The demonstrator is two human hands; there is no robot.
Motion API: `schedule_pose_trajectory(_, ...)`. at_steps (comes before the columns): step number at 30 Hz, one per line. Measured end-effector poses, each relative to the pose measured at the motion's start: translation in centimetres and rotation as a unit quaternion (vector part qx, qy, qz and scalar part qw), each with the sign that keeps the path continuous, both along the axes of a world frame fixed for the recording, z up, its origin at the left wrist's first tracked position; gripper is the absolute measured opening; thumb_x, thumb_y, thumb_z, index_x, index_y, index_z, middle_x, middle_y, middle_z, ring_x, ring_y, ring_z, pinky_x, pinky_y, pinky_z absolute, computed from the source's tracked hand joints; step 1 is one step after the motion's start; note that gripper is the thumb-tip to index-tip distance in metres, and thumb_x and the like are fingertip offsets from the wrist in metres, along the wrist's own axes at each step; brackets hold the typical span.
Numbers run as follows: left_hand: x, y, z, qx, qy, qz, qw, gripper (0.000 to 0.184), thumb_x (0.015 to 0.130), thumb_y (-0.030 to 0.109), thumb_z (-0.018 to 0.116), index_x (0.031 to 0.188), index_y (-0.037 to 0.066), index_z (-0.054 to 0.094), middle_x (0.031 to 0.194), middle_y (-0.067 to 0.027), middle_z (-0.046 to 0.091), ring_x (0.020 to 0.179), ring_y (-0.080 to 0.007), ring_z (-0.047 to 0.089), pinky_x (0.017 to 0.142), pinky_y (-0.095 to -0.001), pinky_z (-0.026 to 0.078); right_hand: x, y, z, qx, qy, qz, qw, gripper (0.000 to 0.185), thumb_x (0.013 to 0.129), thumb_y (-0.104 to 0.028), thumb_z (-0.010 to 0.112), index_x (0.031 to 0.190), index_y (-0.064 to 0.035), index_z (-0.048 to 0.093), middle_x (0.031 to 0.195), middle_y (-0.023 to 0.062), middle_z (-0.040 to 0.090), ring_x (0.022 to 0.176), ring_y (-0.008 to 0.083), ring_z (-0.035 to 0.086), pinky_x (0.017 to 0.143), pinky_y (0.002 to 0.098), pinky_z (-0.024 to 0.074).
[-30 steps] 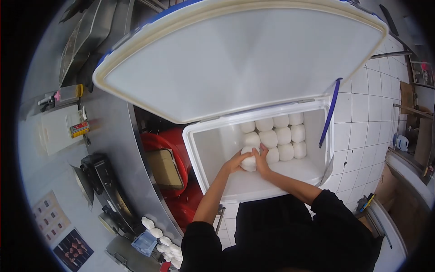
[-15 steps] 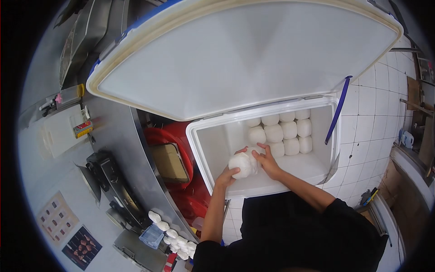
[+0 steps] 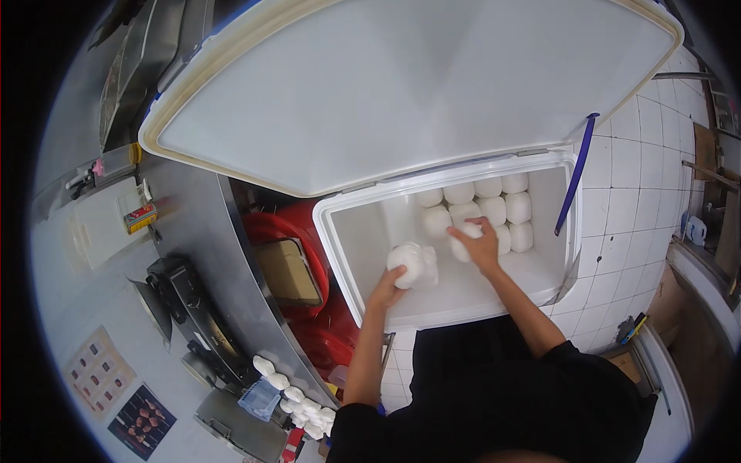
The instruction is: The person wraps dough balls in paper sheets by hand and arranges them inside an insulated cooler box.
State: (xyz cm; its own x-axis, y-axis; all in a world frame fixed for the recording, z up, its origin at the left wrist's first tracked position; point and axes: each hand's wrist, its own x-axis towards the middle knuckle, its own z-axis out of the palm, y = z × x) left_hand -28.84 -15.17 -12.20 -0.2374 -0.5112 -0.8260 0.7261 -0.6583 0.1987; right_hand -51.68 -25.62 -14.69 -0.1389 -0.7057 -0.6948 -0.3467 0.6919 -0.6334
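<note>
At the box's (image 3: 359, 239) eight o'clock, my left hand (image 3: 388, 291) is side-cupping a likely soft bundle (image 3: 409, 262), right hand (image 3: 483, 247) half-open, hold unclear.

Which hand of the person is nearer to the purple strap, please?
Right. The right hand is at the rows of white bundles, left of the purple strap; the left hand, gripping a separate white bundle, is farther left.

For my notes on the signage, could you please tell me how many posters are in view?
2: the pale poster at lower left, and the dark poster below and right of it.
</note>
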Motion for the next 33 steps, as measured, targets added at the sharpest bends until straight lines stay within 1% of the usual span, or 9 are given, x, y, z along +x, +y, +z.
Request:
schedule_pose_trajectory(4, 1.2, -4.2, -1.6, 0.106, -0.078, -0.200, 0.971, 0.076, 0.079, 0.033, 0.074, 0.142, 0.012, 0.037, 0.129, -0.0093, 0.053, 0.113, -0.0268, 0.059, 0.091, -0.0464, 0.053, -4.3, -1.6, -1.8, -0.030, 0.009, -0.046, 0.998, 0.058, 0.071, -0.043, 0.085, 0.106, -0.0031, 0.062, 0.102, 0.0135, 0.065, 0.093, 0.0221, 0.061, 0.083, 0.0333, 0.0487)
schedule_pose_trajectory(7, -0.5, -5.2, -5.9, 0.202, -0.132, -0.379, 0.894, 0.081, 0.074, 0.041, 0.076, 0.141, 0.013, 0.039, 0.128, -0.0096, 0.055, 0.107, -0.0261, 0.062, 0.082, -0.0477, 0.056, -6.3, -3.5, 0.1, 0.015, 0.001, -0.041, 0.999, 0.053, 0.076, -0.040, 0.082, 0.110, -0.0045, 0.061, 0.104, 0.0105, 0.062, 0.098, 0.0176, 0.058, 0.085, 0.0305, 0.0474)
schedule_pose_trajectory(16, -0.6, -3.3, -14.8, 0.032, -0.205, -0.424, 0.881, 0.086, 0.070, 0.039, 0.081, 0.140, 0.010, 0.040, 0.123, -0.0124, 0.059, 0.106, -0.0256, 0.062, 0.081, -0.0437, 0.055, -5.0, -4.5, -3.3, 0.018, -0.244, 0.235, 0.941, 0.027, 0.086, -0.030, 0.074, 0.099, -0.0073, 0.066, 0.109, 0.0010, 0.063, 0.102, 0.0131, 0.057, 0.092, 0.0304, 0.0437)
schedule_pose_trajectory(19, -1.5, -1.7, -15.5, -0.022, -0.232, -0.325, 0.917, 0.087, 0.070, 0.032, 0.083, 0.141, 0.008, 0.037, 0.126, -0.0152, 0.056, 0.109, -0.0268, 0.060, 0.087, -0.0406, 0.054, -0.6, -3.1, -4.0, 0.092, -0.273, 0.157, 0.945, 0.023, 0.089, -0.028, 0.071, 0.099, -0.0076, 0.065, 0.108, 0.0022, 0.064, 0.102, 0.0135, 0.058, 0.090, 0.0316, 0.0469)
schedule_pose_trajectory(22, -2.9, -0.9, -15.5, -0.024, -0.213, -0.189, 0.958, 0.091, 0.071, 0.025, 0.083, 0.143, 0.006, 0.031, 0.132, -0.0166, 0.051, 0.115, -0.0283, 0.057, 0.094, -0.0391, 0.051, 2.6, -1.6, -5.4, 0.092, -0.356, -0.064, 0.928, 0.021, 0.092, -0.027, 0.069, 0.100, -0.0082, 0.064, 0.107, 0.0030, 0.064, 0.100, 0.0139, 0.059, 0.086, 0.0315, 0.0504)
schedule_pose_trajectory(26, -3.3, -1.4, -15.8, -0.043, -0.288, -0.345, 0.892, 0.107, 0.064, 0.038, 0.087, 0.142, -0.001, 0.025, 0.137, -0.0189, 0.045, 0.121, -0.0330, 0.053, 0.100, -0.0411, 0.048, 5.4, -1.7, -5.9, 0.078, -0.389, -0.251, 0.883, 0.026, 0.090, -0.030, 0.070, 0.100, -0.0068, 0.064, 0.100, 0.0041, 0.063, 0.095, 0.0134, 0.057, 0.081, 0.0268, 0.0485)
schedule_pose_trajectory(28, -3.2, -3.4, -13.5, 0.010, -0.349, -0.492, 0.797, 0.118, 0.059, 0.044, 0.089, 0.143, -0.004, 0.021, 0.140, -0.0206, 0.042, 0.124, -0.0350, 0.051, 0.100, -0.0419, 0.047, 6.2, -1.3, -6.7, 0.024, -0.332, -0.187, 0.924, 0.026, 0.091, -0.030, 0.069, 0.101, -0.0068, 0.064, 0.101, 0.0043, 0.063, 0.096, 0.0137, 0.057, 0.081, 0.0272, 0.0491)
schedule_pose_trajectory(31, -4.5, -1.8, -15.3, 0.000, -0.484, -0.547, 0.683, 0.127, 0.053, 0.054, 0.089, 0.142, -0.008, 0.022, 0.138, -0.0222, 0.046, 0.125, -0.0355, 0.050, 0.099, -0.0419, 0.048, 6.4, -0.9, -6.8, -0.011, -0.293, -0.133, 0.947, 0.027, 0.091, -0.031, 0.068, 0.103, -0.0066, 0.064, 0.104, 0.0050, 0.064, 0.096, 0.0147, 0.058, 0.080, 0.0283, 0.0500)
schedule_pose_trajectory(33, -4.0, -1.7, -15.7, -0.023, -0.423, -0.507, 0.751, 0.122, 0.055, 0.055, 0.088, 0.142, -0.005, 0.027, 0.134, -0.0194, 0.050, 0.122, -0.0338, 0.052, 0.098, -0.0407, 0.048, 5.7, -1.1, -6.4, 0.014, -0.314, -0.144, 0.938, 0.028, 0.092, -0.031, 0.068, 0.103, -0.0065, 0.064, 0.105, 0.0053, 0.064, 0.096, 0.0152, 0.059, 0.081, 0.0287, 0.0503)
